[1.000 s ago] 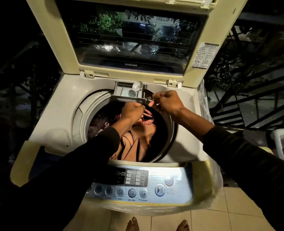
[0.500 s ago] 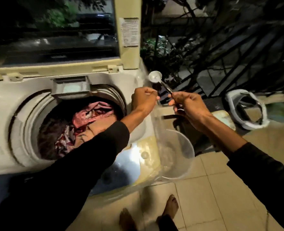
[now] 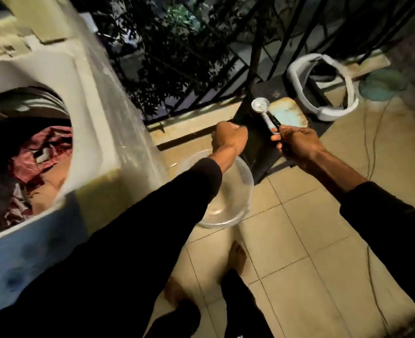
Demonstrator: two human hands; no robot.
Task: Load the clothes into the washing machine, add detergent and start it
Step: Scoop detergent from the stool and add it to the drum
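The top-loading washing machine (image 3: 109,132) stands at the left, blurred, its lid up. Red, brown and dark clothes (image 3: 38,154) lie in its drum. My left hand (image 3: 229,139) is to the right of the machine, fingers curled round the rim of a clear plastic bowl (image 3: 238,203) that hangs below it over the floor. My right hand (image 3: 296,142) grips the dark handle of a small measuring spoon (image 3: 260,104), whose round scoop points up and away. The two hands are apart.
A metal railing (image 3: 226,76) with foliage behind it runs across the back. A white laundry basket (image 3: 296,76) lies by it at the right. A dark low stand (image 3: 257,147) sits under the hands. A thin cable (image 3: 372,152) trails over the tiled floor. My bare feet (image 3: 236,257) are below.
The view has swung right, away from the drum. Both hands left the detergent drawer and moved right of the machine, carrying the bowl and the spoon.
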